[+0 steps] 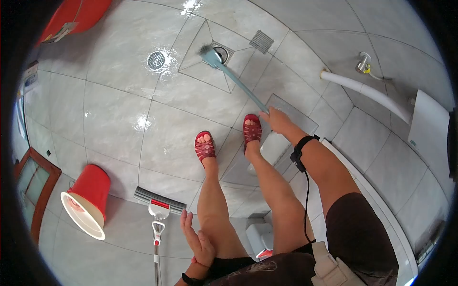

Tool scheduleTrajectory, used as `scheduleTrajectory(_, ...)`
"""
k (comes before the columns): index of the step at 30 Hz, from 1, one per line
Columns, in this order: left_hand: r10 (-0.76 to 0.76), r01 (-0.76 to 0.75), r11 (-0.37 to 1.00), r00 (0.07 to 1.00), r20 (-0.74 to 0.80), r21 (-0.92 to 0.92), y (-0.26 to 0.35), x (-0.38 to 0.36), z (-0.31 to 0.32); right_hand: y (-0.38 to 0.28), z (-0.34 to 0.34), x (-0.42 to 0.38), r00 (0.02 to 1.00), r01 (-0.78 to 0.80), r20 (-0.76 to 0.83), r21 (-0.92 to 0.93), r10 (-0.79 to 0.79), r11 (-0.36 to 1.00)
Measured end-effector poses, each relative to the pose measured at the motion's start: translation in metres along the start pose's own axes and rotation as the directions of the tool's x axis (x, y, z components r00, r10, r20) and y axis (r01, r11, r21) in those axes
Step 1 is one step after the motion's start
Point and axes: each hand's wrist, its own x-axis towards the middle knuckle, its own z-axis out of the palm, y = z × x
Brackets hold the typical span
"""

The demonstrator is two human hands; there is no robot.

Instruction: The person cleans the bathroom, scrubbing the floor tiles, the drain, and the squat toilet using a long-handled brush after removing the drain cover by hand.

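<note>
My right hand (278,120) grips the end of a long pale-blue brush (237,81). The brush head rests at the open floor drain (220,52) on the grey tiled floor. My left hand (196,238) hangs open beside my left thigh, fingers spread, holding nothing. A black strap with a cable wraps my right wrist. My feet in red sandals (205,145) stand on the tiles just behind the brush handle.
A grey squeegee mop (158,204) stands near my left hand. A red bucket (87,199) lies on its side at left. A round drain cover (156,60) and a square grate (261,41) lie loose near the drain. A white pipe (367,92) runs at right.
</note>
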Motion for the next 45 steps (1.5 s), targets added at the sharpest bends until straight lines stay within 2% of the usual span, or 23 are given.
scheduleTrajectory(2,-0.008,0.007,1.000,1.000,0.028,0.016,0.001,0.004,-0.004,0.000,0.005,-0.004,0.996,-0.060,0.061,0.045,0.058,0.997)
scheduleTrajectory(4,-0.008,0.007,1.000,0.999,0.033,0.022,-0.001,0.006,-0.004,0.016,0.004,-0.002,0.997,-0.058,-0.050,0.070,0.062,0.996)
scheduleTrajectory(6,-0.009,0.008,1.000,0.999,0.031,0.022,-0.003,0.002,-0.008,0.046,0.018,-0.028,0.997,-0.078,0.031,0.120,0.075,0.990)
scheduleTrajectory(9,-0.011,0.011,1.000,1.000,0.006,0.013,-0.006,0.000,-0.005,0.084,0.036,-0.060,0.991,-0.118,0.068,0.016,0.117,0.993)
scheduleTrajectory(11,-0.024,0.024,1.000,0.999,0.035,0.008,-0.005,-0.002,-0.005,0.069,0.026,-0.058,0.991,-0.104,-0.086,0.027,0.106,0.994)
scheduleTrajectory(13,-0.040,0.040,0.999,0.999,0.032,0.013,-0.004,-0.003,-0.004,0.029,-0.005,-0.011,0.971,-0.234,0.108,0.262,0.212,0.936)
scheduleTrajectory(15,-0.065,0.064,0.998,0.997,0.034,0.024,-0.004,-0.006,-0.003,-0.002,-0.009,0.044,0.993,-0.109,0.082,0.424,0.081,0.899)
scheduleTrajectory(16,-0.062,0.062,0.998,0.998,0.032,0.014,-0.005,-0.007,-0.001,-0.010,0.000,0.043,0.993,-0.107,0.095,0.420,0.073,0.901)
scheduleTrajectory(18,-0.076,0.076,0.997,0.997,0.010,-0.013,-0.005,-0.015,0.003,-0.027,0.007,0.036,0.967,-0.153,0.236,0.246,0.093,0.957)
scheduleTrajectory(20,-0.064,0.064,0.998,0.998,-0.006,0.004,-0.008,-0.019,0.008,-0.030,0.016,-0.021,0.972,-0.125,0.215,0.136,0.094,0.983)
scheduleTrajectory(22,-0.073,0.073,0.997,0.996,-0.042,-0.015,-0.008,-0.024,0.013,0.002,0.039,-0.055,0.989,0.137,0.037,0.073,-0.140,0.988)
scheduleTrajectory(23,-0.069,0.068,0.997,0.997,-0.045,-0.022,-0.009,-0.028,0.017,-0.005,0.032,-0.052,0.984,0.166,0.051,0.051,-0.168,0.985)
scheduleTrajectory(25,-0.087,0.082,0.995,0.993,-0.084,-0.062,-0.011,-0.035,0.027,-0.023,0.022,-0.044,0.960,-0.013,0.280,-0.024,0.019,1.000)
scheduleTrajectory(28,-0.104,0.088,0.990,0.983,-0.149,-0.108,-0.018,-0.045,0.043,-0.096,0.024,-0.004,0.964,0.229,0.163,-0.120,-0.209,0.966)
scheduleTrajectory(29,-0.096,0.076,0.990,0.981,-0.171,-0.117,-0.019,-0.050,0.045,-0.111,0.045,0.007,0.954,0.260,0.187,-0.127,-0.234,0.957)
scheduleTrajectory(31,-0.115,0.094,0.989,0.975,-0.189,-0.113,-0.020,-0.056,0.048,-0.130,0.092,0.030,0.749,0.660,0.382,-0.363,-0.541,0.658)
scheduleTrajectory(32,-0.115,0.099,0.990,0.979,-0.168,-0.102,-0.019,-0.061,0.051,-0.152,0.094,0.017,0.734,0.677,0.401,-0.364,-0.549,0.640)
scheduleTrajectory(34,-0.162,0.139,0.982,0.967,-0.194,-0.126,-0.022,-0.067,0.052,-0.202,0.087,-0.025,0.826,0.543,0.416,-0.412,-0.379,0.731)
scheduleTrajectory(39,-0.308,0.276,0.949,0.914,-0.262,-0.152,-0.064,-0.095,0.061,-0.145,0.073,0.052,0.813,0.583,0.343,-0.490,-0.471,0.649)
scheduleTrajectory(41,-0.304,0.260,0.950,0.901,-0.309,-0.174,-0.078,-0.104,0.061,-0.166,-0.004,0.020,0.935,0.162,0.352,-0.339,-0.035,0.927)
scheduleTrajectory(42,-0.322,0.277,0.939,0.914,-0.246,-0.203,-0.077,-0.109,0.060,-0.157,-0.022,0.015,0.951,0.081,0.309,-0.333,0.027,0.940)
scheduleTrajectory(44,-0.310,0.232,0.933,0.907,-0.284,-0.276,-0.075,-0.104,0.050,-0.144,-0.056,-0.017,0.971,-0.031,0.214,-0.344,0.110,0.938)
scheduleTrajectory(45,-0.293,0.211,0.933,0.915,-0.277,-0.291,-0.078,-0.102,0.048,-0.148,-0.062,-0.040,0.974,-0.008,0.215,-0.303,0.077,0.953)
